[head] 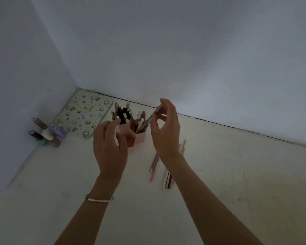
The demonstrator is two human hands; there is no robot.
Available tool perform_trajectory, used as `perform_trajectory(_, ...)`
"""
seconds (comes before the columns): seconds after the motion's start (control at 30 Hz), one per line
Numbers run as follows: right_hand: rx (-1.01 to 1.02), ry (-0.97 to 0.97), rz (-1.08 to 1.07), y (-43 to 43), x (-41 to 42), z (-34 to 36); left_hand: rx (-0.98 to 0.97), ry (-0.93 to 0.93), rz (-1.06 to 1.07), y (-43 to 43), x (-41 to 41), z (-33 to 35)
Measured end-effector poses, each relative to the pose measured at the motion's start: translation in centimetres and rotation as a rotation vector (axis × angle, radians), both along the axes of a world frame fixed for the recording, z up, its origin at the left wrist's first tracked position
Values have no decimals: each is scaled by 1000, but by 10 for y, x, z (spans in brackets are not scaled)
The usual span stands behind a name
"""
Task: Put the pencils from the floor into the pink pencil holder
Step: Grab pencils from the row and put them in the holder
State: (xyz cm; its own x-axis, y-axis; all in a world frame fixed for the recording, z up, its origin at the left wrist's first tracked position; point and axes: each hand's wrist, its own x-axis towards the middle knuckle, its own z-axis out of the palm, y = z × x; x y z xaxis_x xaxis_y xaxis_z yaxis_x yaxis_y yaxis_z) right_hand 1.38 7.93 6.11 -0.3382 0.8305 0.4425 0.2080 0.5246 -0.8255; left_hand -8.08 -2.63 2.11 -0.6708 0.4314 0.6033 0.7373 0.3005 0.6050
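Pale floor [237, 174] in a room corner, with a flat green flower-patterned case [83, 114] lying by the wall. Just to its right the pink plastic pencil holder [140, 137] stands upright, crowded with pens and pencils. The left hand [109, 144], fingers loosely curved, lies at the holder's left side, though the dim light does not show whether it grips it. The right hand [166, 128] pinches the top of a slanted tan pencil [151, 117] whose lower end dips into the holder's right compartment, and loose pink and brown pencils [155, 165] lie on the floor just right of the holder.
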Motion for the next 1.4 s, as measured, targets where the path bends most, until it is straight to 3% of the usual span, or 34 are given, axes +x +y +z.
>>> perform_trajectory(0.2, 239, -299, -66, -3, -7, -32, -2, -100, 2, -10, -4, 8)
perform_trajectory(0.33, 182, -247, -155, 2, 7, -27, 2, -110, -71, -5, 15, 13)
perform_trajectory(0.5, 56, -135, -351, 30, 49, -9, -422, -190, -285, 19, 59, -12)
perform_trajectory(0.7, 11, -161, -459, 39, 109, -13, -866, -259, -255, 53, 79, -46)
perform_trajectory(0.87, -43, -200, -530, 37, 144, -30, -925, -373, -254, 73, 90, -49)
perform_trajectory(1.0, -102, -227, -514, 35, 150, -44, -856, -560, -248, 75, 93, -41)
perform_trajectory(1.07, -206, -250, -489, 38, 146, -49, -686, -614, -283, 73, 90, -29)
perform_trajectory(1.23, -513, -485, -396, 57, 120, -64, -62, -477, -365, 59, 76, 30)
perform_trajectory(1.4, -544, -773, -289, 69, 89, -71, 253, -408, -242, 39, 46, 66)
